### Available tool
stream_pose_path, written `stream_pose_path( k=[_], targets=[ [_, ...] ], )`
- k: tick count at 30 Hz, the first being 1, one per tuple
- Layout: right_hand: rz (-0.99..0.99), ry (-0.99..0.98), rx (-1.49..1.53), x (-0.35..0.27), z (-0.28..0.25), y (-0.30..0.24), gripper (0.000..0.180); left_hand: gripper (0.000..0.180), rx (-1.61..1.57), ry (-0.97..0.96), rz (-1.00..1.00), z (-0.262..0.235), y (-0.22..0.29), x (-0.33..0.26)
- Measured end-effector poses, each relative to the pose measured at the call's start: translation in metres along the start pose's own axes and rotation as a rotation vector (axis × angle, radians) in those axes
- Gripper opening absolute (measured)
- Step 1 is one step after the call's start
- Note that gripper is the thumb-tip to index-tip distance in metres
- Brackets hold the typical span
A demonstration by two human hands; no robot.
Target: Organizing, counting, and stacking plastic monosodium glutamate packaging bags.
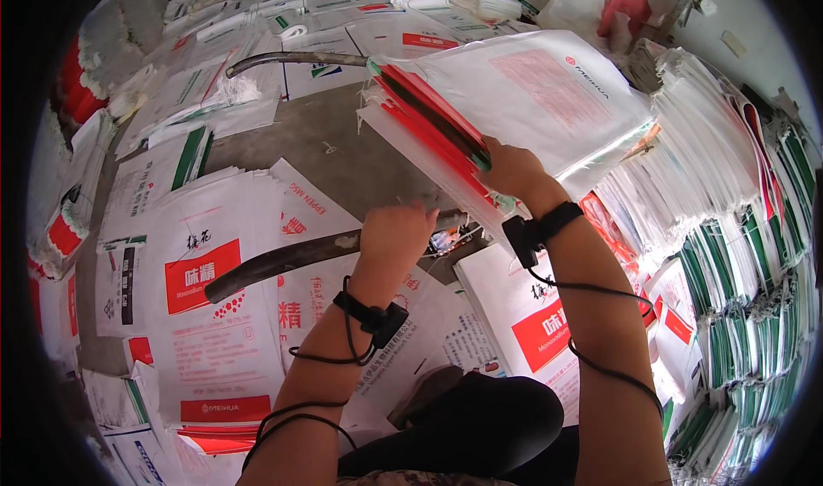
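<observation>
A stack of flat white sacks with red and green edges rests across two dark curved bars, one the far bar, the other the near bar. My right hand is closed on the near edge of this stack, its fingertips among the red and green layers. My left hand is curled in front of the near bar, just left of the stack. Its fingers are bent and mostly hidden, so whether they grip the bar cannot be seen. A black band with a small device and cable is on each wrist.
Flat printed sacks lie to my left and under the near bar. Another sack pile lies beside my right forearm. Tall bundles of folded sacks stand along the right. More bundles line the far left; grey floor shows between.
</observation>
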State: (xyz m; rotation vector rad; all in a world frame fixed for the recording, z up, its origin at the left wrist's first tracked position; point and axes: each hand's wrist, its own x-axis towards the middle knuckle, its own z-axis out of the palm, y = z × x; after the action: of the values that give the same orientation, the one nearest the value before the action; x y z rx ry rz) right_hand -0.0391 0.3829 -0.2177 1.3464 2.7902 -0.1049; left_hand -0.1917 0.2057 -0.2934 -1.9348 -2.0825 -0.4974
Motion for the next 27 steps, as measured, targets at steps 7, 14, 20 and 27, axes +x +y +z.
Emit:
stream_pose_path(
  k=[7, 14, 20, 27],
  targets=[
    [0.054, 0.001, -0.045, 0.001, 0.006, -0.009, 0.053, 0.039, -0.013, 0.043, -0.006, 0.007, -0.001, 0.001],
    [0.048, 0.200, -0.110, 0.002, 0.021, -0.009, 0.032, 0.040, 0.000, 0.043, -0.006, 0.007, -0.003, 0.000],
    [-0.102, 0.256, -0.084, -0.040, -0.046, 0.029, 0.025, 0.039, -0.021, 0.008, -0.027, 0.008, -0.001, 0.000],
    [-0.154, 0.274, -0.276, -0.195, -0.019, 0.015, 0.046, 0.037, -0.012, 0.006, 0.009, 0.009, 0.000, -0.002]
  ],
)
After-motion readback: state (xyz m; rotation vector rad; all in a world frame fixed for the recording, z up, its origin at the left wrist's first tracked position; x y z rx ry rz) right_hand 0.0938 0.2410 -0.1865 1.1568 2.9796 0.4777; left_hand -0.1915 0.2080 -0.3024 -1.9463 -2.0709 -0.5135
